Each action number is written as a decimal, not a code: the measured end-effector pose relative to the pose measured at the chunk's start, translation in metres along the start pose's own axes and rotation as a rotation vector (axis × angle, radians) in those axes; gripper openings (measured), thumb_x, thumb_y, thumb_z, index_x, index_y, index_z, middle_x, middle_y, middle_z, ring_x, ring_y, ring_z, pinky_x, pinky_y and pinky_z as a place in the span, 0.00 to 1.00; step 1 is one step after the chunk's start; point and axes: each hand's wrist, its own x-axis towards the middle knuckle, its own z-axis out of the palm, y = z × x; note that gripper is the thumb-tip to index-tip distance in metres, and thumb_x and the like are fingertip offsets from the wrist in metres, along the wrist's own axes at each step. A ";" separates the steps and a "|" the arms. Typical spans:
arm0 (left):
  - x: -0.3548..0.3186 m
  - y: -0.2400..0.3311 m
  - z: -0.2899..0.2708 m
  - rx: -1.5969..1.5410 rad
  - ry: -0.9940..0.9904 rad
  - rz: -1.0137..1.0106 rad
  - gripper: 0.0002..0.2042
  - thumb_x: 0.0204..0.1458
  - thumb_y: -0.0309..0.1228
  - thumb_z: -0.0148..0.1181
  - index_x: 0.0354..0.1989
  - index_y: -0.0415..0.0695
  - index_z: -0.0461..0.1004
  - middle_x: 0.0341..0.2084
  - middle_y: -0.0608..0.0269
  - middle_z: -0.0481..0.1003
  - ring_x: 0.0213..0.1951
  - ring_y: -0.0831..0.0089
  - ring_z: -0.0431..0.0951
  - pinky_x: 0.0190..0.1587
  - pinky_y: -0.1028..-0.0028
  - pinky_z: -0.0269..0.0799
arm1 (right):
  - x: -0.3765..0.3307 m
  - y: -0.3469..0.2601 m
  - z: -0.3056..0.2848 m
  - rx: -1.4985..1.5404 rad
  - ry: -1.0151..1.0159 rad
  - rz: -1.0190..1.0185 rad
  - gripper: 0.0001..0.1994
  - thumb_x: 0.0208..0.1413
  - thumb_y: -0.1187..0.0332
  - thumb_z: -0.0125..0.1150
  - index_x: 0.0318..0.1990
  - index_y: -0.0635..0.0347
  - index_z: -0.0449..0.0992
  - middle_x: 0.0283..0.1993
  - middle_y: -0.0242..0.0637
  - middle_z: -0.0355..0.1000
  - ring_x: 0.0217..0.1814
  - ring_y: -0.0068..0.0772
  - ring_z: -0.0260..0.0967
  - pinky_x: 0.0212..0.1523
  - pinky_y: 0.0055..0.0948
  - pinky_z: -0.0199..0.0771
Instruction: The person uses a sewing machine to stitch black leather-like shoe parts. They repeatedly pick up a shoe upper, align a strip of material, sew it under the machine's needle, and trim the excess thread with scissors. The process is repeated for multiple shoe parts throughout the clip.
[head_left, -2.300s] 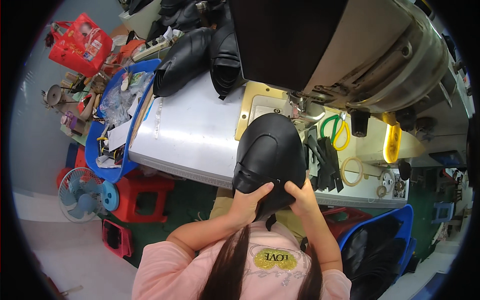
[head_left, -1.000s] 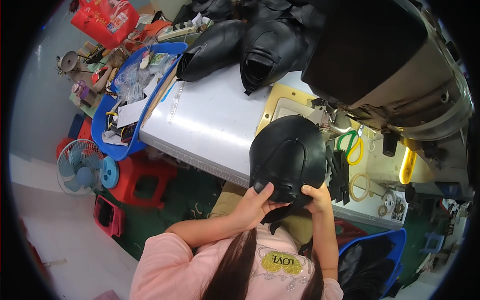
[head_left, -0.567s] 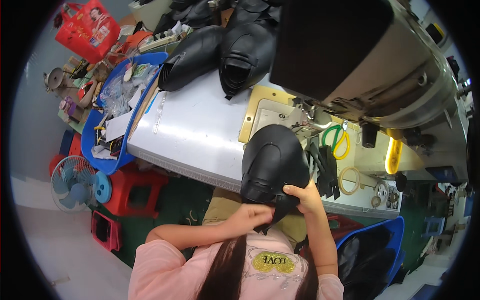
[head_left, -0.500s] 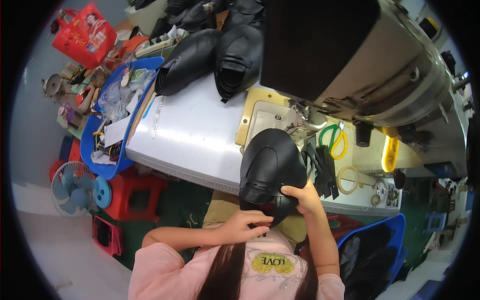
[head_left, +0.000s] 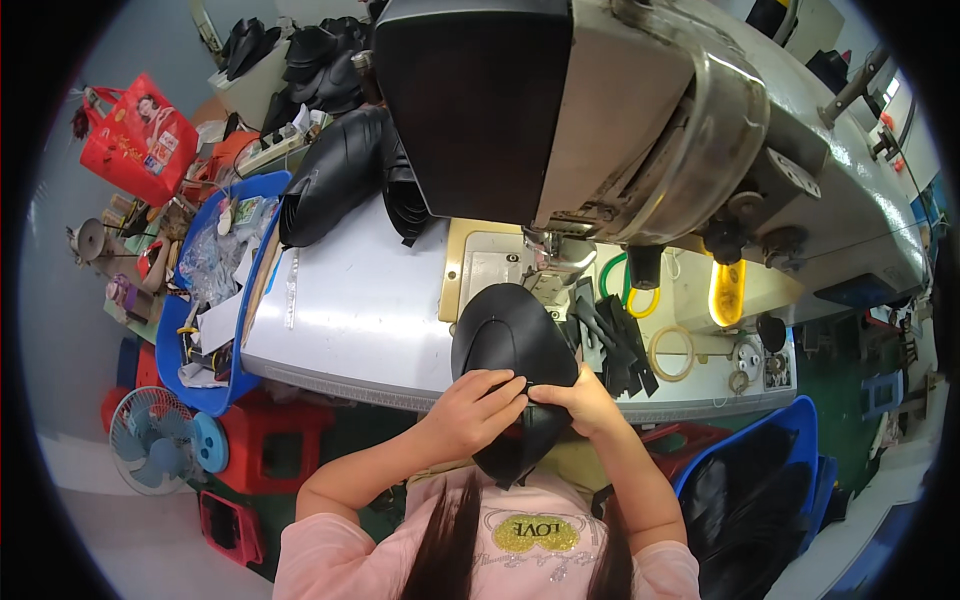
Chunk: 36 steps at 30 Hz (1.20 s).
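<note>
A black leather shoe upper [head_left: 508, 335] hangs at the front edge of the table, its rounded toe toward the sewing machine [head_left: 600, 130] and its heel end near my lap. My left hand [head_left: 478, 408] lies across its left side, fingers bent over the middle of the upper. On the opposite side, my right hand [head_left: 572, 397] grips the edge with the thumb on top, its tip close to my left fingertips. The rest of my right fingers are hidden beneath the leather. The toe lies just in front of the machine's needle area.
More black uppers [head_left: 335, 180] are stacked at the back left of the white table [head_left: 340, 320]. A blue tray [head_left: 250, 345] of scraps is left; black strips [head_left: 620, 345], a tape ring [head_left: 671, 353] and green-and-yellow-handled scissors [head_left: 640, 300] lie right. A blue bin [head_left: 800, 425] holds black pieces.
My left hand has moved up from the heel end onto the middle of the upper, beside my right thumb. The head view has shifted, showing more of the machine.
</note>
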 end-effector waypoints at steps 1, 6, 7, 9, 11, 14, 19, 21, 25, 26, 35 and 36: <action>-0.001 -0.001 0.001 -0.009 0.008 -0.002 0.12 0.34 0.21 0.60 0.32 0.36 0.74 0.37 0.53 0.73 0.40 0.59 0.73 0.39 0.66 0.72 | 0.000 0.000 0.000 0.003 -0.006 0.003 0.18 0.39 0.79 0.65 0.42 0.66 0.71 0.38 0.36 0.72 0.37 0.26 0.70 0.40 0.26 0.72; -0.006 -0.003 0.001 -0.064 0.052 -0.039 0.13 0.32 0.20 0.61 0.32 0.36 0.74 0.37 0.53 0.73 0.39 0.59 0.74 0.38 0.67 0.73 | -0.001 0.005 0.000 0.046 -0.022 0.002 0.18 0.41 0.77 0.65 0.43 0.66 0.70 0.38 0.37 0.72 0.37 0.26 0.71 0.40 0.26 0.72; -0.006 -0.002 0.001 -0.069 0.053 -0.045 0.13 0.32 0.20 0.61 0.32 0.36 0.74 0.37 0.53 0.73 0.39 0.59 0.74 0.38 0.68 0.73 | 0.000 0.006 -0.002 0.056 -0.031 0.012 0.18 0.42 0.77 0.64 0.43 0.66 0.70 0.38 0.37 0.72 0.37 0.26 0.71 0.40 0.26 0.72; -0.007 -0.002 0.001 -0.077 0.054 -0.050 0.14 0.32 0.19 0.61 0.32 0.36 0.74 0.38 0.54 0.73 0.40 0.59 0.74 0.39 0.68 0.73 | 0.000 0.008 -0.003 0.075 -0.036 0.022 0.18 0.43 0.77 0.64 0.44 0.66 0.70 0.38 0.37 0.72 0.38 0.26 0.70 0.40 0.26 0.72; -0.007 -0.003 0.000 -0.080 0.055 -0.049 0.14 0.32 0.20 0.61 0.32 0.37 0.74 0.38 0.54 0.73 0.40 0.60 0.74 0.39 0.68 0.73 | 0.000 0.007 -0.002 0.091 -0.032 0.018 0.18 0.43 0.77 0.64 0.44 0.66 0.70 0.39 0.37 0.72 0.38 0.26 0.70 0.41 0.26 0.72; -0.005 -0.003 -0.001 -0.097 0.052 -0.055 0.14 0.31 0.19 0.60 0.32 0.37 0.74 0.38 0.54 0.73 0.40 0.60 0.74 0.39 0.68 0.73 | -0.001 0.006 -0.003 0.076 -0.041 0.024 0.18 0.42 0.77 0.64 0.44 0.66 0.70 0.39 0.37 0.72 0.39 0.26 0.70 0.41 0.26 0.72; -0.010 -0.003 0.002 -0.075 0.040 -0.031 0.15 0.32 0.20 0.60 0.34 0.37 0.74 0.39 0.54 0.73 0.41 0.59 0.74 0.40 0.67 0.73 | -0.003 0.001 0.002 0.043 -0.066 -0.013 0.19 0.40 0.79 0.65 0.43 0.66 0.70 0.39 0.37 0.72 0.38 0.26 0.70 0.42 0.26 0.71; -0.011 -0.001 0.002 -0.070 0.041 -0.039 0.16 0.32 0.21 0.61 0.35 0.36 0.73 0.39 0.53 0.73 0.42 0.59 0.73 0.41 0.66 0.73 | -0.002 0.000 0.005 0.035 -0.057 -0.020 0.19 0.39 0.79 0.65 0.43 0.66 0.70 0.39 0.36 0.72 0.38 0.26 0.70 0.42 0.26 0.71; -0.008 0.004 -0.008 -0.048 0.009 -0.052 0.17 0.33 0.22 0.61 0.37 0.35 0.72 0.40 0.51 0.72 0.43 0.57 0.73 0.43 0.65 0.72 | 0.003 -0.004 0.008 0.046 -0.069 0.012 0.18 0.39 0.79 0.65 0.41 0.66 0.71 0.38 0.37 0.72 0.37 0.26 0.70 0.41 0.26 0.72; -0.008 0.003 -0.011 -0.028 -0.009 -0.040 0.18 0.33 0.23 0.60 0.38 0.35 0.72 0.40 0.51 0.72 0.43 0.57 0.73 0.44 0.64 0.72 | 0.005 -0.006 0.009 0.054 -0.082 0.018 0.17 0.39 0.79 0.64 0.41 0.66 0.71 0.38 0.37 0.72 0.37 0.26 0.70 0.40 0.26 0.72; 0.024 -0.017 -0.030 0.261 0.124 0.014 0.10 0.36 0.22 0.57 0.32 0.35 0.74 0.38 0.51 0.74 0.43 0.57 0.74 0.43 0.65 0.73 | 0.028 -0.049 0.032 0.046 -0.093 -0.052 0.17 0.39 0.79 0.64 0.41 0.66 0.71 0.37 0.35 0.72 0.37 0.27 0.70 0.40 0.26 0.72; 0.030 -0.024 -0.030 0.236 0.143 0.047 0.10 0.37 0.22 0.57 0.32 0.35 0.74 0.38 0.51 0.74 0.42 0.57 0.74 0.42 0.65 0.73 | 0.031 -0.054 0.032 0.049 -0.096 -0.089 0.17 0.39 0.78 0.64 0.41 0.66 0.71 0.37 0.35 0.72 0.37 0.27 0.70 0.40 0.26 0.72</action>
